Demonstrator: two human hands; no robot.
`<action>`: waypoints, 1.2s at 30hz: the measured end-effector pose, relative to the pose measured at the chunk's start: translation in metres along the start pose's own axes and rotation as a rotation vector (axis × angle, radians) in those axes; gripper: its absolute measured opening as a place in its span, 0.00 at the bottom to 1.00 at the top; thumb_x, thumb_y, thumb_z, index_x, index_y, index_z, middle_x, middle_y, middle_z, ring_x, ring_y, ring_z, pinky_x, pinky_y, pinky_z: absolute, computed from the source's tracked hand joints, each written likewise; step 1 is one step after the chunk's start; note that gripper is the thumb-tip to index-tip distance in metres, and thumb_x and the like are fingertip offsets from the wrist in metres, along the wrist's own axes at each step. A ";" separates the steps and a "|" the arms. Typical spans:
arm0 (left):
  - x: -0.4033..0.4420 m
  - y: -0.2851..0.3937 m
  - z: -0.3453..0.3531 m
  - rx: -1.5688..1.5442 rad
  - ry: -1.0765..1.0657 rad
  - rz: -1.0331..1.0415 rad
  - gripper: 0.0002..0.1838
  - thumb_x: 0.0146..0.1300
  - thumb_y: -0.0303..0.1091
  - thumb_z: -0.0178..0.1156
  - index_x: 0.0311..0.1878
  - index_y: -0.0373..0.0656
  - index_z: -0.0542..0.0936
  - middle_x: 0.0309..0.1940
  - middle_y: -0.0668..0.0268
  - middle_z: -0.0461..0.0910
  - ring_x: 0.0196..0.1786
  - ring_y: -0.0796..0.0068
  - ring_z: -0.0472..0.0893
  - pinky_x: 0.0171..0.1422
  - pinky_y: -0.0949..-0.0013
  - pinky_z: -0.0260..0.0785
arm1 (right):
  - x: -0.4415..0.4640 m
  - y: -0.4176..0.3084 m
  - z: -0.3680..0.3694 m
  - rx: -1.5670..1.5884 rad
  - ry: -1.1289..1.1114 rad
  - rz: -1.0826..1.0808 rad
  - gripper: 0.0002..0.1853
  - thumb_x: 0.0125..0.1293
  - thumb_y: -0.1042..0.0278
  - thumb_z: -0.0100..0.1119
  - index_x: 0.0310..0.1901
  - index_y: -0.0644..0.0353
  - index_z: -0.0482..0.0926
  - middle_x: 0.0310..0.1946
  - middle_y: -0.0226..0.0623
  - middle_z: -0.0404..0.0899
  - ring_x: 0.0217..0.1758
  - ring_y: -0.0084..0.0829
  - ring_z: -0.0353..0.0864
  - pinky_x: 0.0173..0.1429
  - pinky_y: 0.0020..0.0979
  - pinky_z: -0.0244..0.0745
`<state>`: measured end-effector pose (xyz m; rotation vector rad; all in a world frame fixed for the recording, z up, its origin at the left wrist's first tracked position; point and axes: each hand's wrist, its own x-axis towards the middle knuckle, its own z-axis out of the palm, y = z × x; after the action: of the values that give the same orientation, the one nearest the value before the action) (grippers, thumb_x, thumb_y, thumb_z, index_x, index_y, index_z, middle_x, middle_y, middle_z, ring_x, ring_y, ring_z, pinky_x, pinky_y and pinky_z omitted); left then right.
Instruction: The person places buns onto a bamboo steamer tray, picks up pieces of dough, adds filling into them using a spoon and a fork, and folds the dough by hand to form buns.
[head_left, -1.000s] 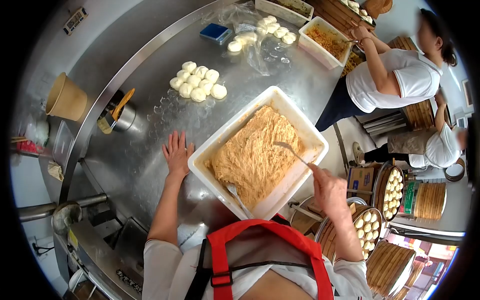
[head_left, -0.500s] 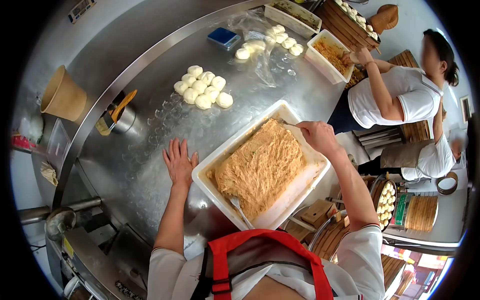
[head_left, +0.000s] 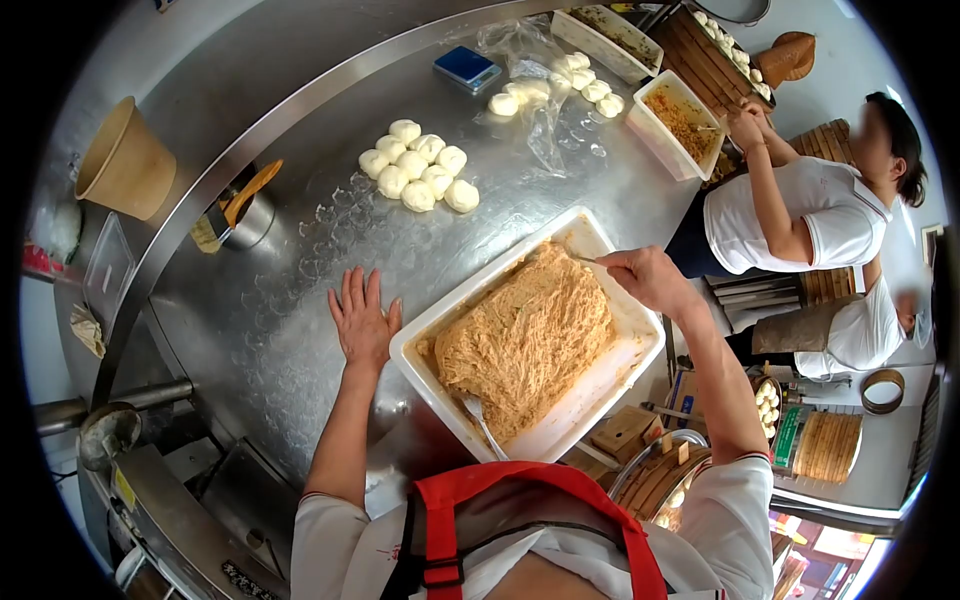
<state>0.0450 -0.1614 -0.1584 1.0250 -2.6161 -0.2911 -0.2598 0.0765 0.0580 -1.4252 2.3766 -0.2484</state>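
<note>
A white rectangular tub [head_left: 430,392] stands on the steel table, filled with a pale orange, shredded-looking minced filling [head_left: 525,340]. My right hand [head_left: 648,278] is closed around the handle of a metal fork [head_left: 586,259] at the tub's far right side. The fork's head is sunk in the filling's edge, hidden from sight. A second metal utensil [head_left: 484,422] leans in the near left corner, its tip in the filling. My left hand [head_left: 364,318] rests flat on the table, fingers spread, just left of the tub, holding nothing.
Several white dough balls [head_left: 415,166] sit beyond the tub, others near a plastic bag [head_left: 543,135]. A blue scale [head_left: 467,68] lies farther back. A metal pot [head_left: 250,222] stands left. At right, a co-worker [head_left: 790,205] handles a filling tub [head_left: 672,150]; bamboo steamers [head_left: 650,480] stand below.
The fork's head, partly visible before at the filling's far edge, is now buried. My left hand stays spread on the table. The co-worker's hands have come together, and the view has shifted slightly.
</note>
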 end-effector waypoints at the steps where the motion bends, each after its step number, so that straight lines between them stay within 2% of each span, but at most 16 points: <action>1: 0.000 0.000 0.001 0.001 -0.001 -0.001 0.30 0.64 0.48 0.55 0.67 0.45 0.66 0.69 0.57 0.60 0.75 0.57 0.52 0.78 0.46 0.35 | -0.002 -0.001 0.000 0.012 -0.001 -0.007 0.12 0.62 0.74 0.57 0.47 0.58 0.84 0.24 0.49 0.80 0.22 0.35 0.78 0.33 0.33 0.73; 4: 0.000 0.000 0.001 0.002 -0.005 -0.002 0.30 0.65 0.48 0.55 0.67 0.45 0.66 0.69 0.57 0.60 0.75 0.57 0.52 0.78 0.46 0.35 | -0.008 -0.009 -0.006 0.049 -0.043 -0.017 0.13 0.63 0.75 0.57 0.49 0.59 0.82 0.24 0.49 0.79 0.22 0.28 0.78 0.32 0.32 0.72; 7: 0.000 0.001 -0.001 0.001 -0.015 -0.002 0.31 0.65 0.49 0.54 0.67 0.45 0.65 0.69 0.57 0.60 0.76 0.57 0.52 0.78 0.46 0.34 | -0.018 -0.019 -0.007 0.118 -0.047 0.017 0.12 0.63 0.74 0.59 0.47 0.56 0.84 0.30 0.45 0.84 0.28 0.38 0.83 0.36 0.35 0.76; 10: 0.001 0.002 -0.003 -0.001 -0.027 -0.006 0.30 0.65 0.49 0.54 0.67 0.46 0.65 0.70 0.57 0.59 0.76 0.57 0.51 0.78 0.46 0.34 | -0.033 -0.024 -0.004 0.333 -0.150 0.032 0.13 0.64 0.76 0.59 0.49 0.53 0.84 0.36 0.39 0.86 0.31 0.29 0.84 0.37 0.32 0.77; 11: 0.001 0.003 -0.004 0.000 -0.032 -0.009 0.30 0.65 0.49 0.54 0.68 0.46 0.65 0.70 0.57 0.59 0.76 0.57 0.51 0.78 0.46 0.34 | -0.042 -0.032 -0.005 0.373 -0.261 0.109 0.14 0.65 0.76 0.58 0.50 0.50 0.84 0.39 0.34 0.87 0.35 0.24 0.84 0.40 0.29 0.78; 14: 0.002 0.003 -0.006 -0.002 -0.060 -0.016 0.30 0.66 0.48 0.53 0.68 0.46 0.64 0.71 0.57 0.58 0.76 0.57 0.50 0.79 0.46 0.33 | -0.072 -0.037 0.000 0.415 -0.242 0.031 0.13 0.65 0.75 0.58 0.50 0.56 0.83 0.35 0.38 0.86 0.36 0.23 0.83 0.42 0.26 0.77; 17: 0.001 -0.005 0.000 -0.028 -0.098 -0.022 0.31 0.66 0.48 0.53 0.69 0.46 0.63 0.72 0.57 0.56 0.77 0.58 0.48 0.79 0.47 0.31 | -0.094 -0.030 0.000 0.390 -0.072 0.079 0.12 0.65 0.75 0.58 0.49 0.58 0.82 0.31 0.42 0.84 0.33 0.23 0.82 0.39 0.27 0.75; 20: -0.003 -0.005 -0.002 -0.031 -0.148 -0.020 0.32 0.67 0.49 0.52 0.71 0.47 0.61 0.74 0.58 0.54 0.77 0.59 0.47 0.79 0.47 0.29 | -0.107 -0.034 -0.002 0.362 0.084 0.348 0.12 0.66 0.75 0.57 0.49 0.59 0.82 0.26 0.44 0.82 0.29 0.23 0.80 0.36 0.29 0.74; 24: -0.003 0.005 -0.008 0.048 -0.182 -0.040 0.32 0.68 0.49 0.50 0.72 0.47 0.60 0.74 0.58 0.53 0.78 0.60 0.46 0.79 0.46 0.29 | -0.117 -0.032 0.025 0.143 0.205 0.319 0.13 0.63 0.76 0.56 0.49 0.58 0.83 0.26 0.48 0.81 0.26 0.36 0.82 0.35 0.34 0.75; 25: -0.002 0.005 -0.007 0.051 -0.175 -0.031 0.32 0.68 0.49 0.50 0.72 0.47 0.59 0.74 0.58 0.53 0.78 0.60 0.46 0.79 0.46 0.28 | -0.119 -0.030 0.037 0.181 0.307 0.201 0.14 0.62 0.76 0.56 0.49 0.57 0.83 0.26 0.50 0.81 0.28 0.42 0.83 0.36 0.37 0.76; 26: -0.003 0.004 -0.006 0.054 -0.167 -0.025 0.32 0.68 0.49 0.50 0.72 0.47 0.59 0.74 0.58 0.53 0.78 0.59 0.46 0.79 0.46 0.28 | -0.125 -0.031 0.040 0.155 0.275 0.216 0.14 0.62 0.76 0.56 0.48 0.57 0.83 0.26 0.50 0.81 0.30 0.44 0.84 0.38 0.38 0.77; 28: -0.004 -0.001 -0.002 0.054 -0.151 -0.012 0.33 0.68 0.49 0.50 0.72 0.47 0.59 0.74 0.58 0.53 0.78 0.59 0.46 0.79 0.46 0.28 | -0.133 -0.034 0.040 0.173 0.265 0.176 0.13 0.64 0.78 0.56 0.49 0.64 0.82 0.22 0.47 0.78 0.20 0.28 0.76 0.29 0.30 0.72; 30: -0.004 -0.005 0.000 0.049 -0.140 0.011 0.33 0.68 0.49 0.50 0.73 0.47 0.58 0.74 0.58 0.53 0.78 0.59 0.45 0.79 0.46 0.27 | -0.141 -0.037 0.036 0.323 0.216 0.269 0.13 0.66 0.76 0.55 0.50 0.64 0.81 0.19 0.38 0.75 0.19 0.23 0.71 0.27 0.27 0.68; 33: -0.008 -0.001 -0.012 0.010 -0.126 -0.024 0.31 0.67 0.47 0.54 0.70 0.46 0.63 0.74 0.59 0.54 0.77 0.59 0.49 0.77 0.45 0.36 | -0.154 -0.035 0.042 0.566 0.188 0.392 0.13 0.67 0.73 0.55 0.51 0.60 0.82 0.19 0.29 0.74 0.21 0.19 0.67 0.28 0.25 0.66; 34: -0.010 0.000 -0.021 -0.024 -0.163 -0.083 0.28 0.66 0.45 0.56 0.66 0.45 0.66 0.71 0.58 0.58 0.74 0.59 0.54 0.74 0.47 0.43 | -0.159 -0.033 0.047 0.651 0.182 0.431 0.13 0.67 0.72 0.54 0.51 0.58 0.82 0.20 0.27 0.74 0.23 0.18 0.66 0.29 0.24 0.66; 36: -0.012 -0.002 -0.040 -0.087 -0.241 -0.199 0.24 0.63 0.42 0.60 0.60 0.44 0.73 0.65 0.56 0.67 0.67 0.59 0.65 0.69 0.52 0.56 | -0.164 -0.030 0.053 0.764 0.167 0.445 0.13 0.69 0.72 0.53 0.52 0.59 0.81 0.18 0.21 0.68 0.21 0.14 0.62 0.26 0.22 0.60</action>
<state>0.0692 -0.1574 -0.1240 1.2940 -2.6822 -0.6044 -0.1445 0.2084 0.0536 -0.5318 2.2507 -1.0414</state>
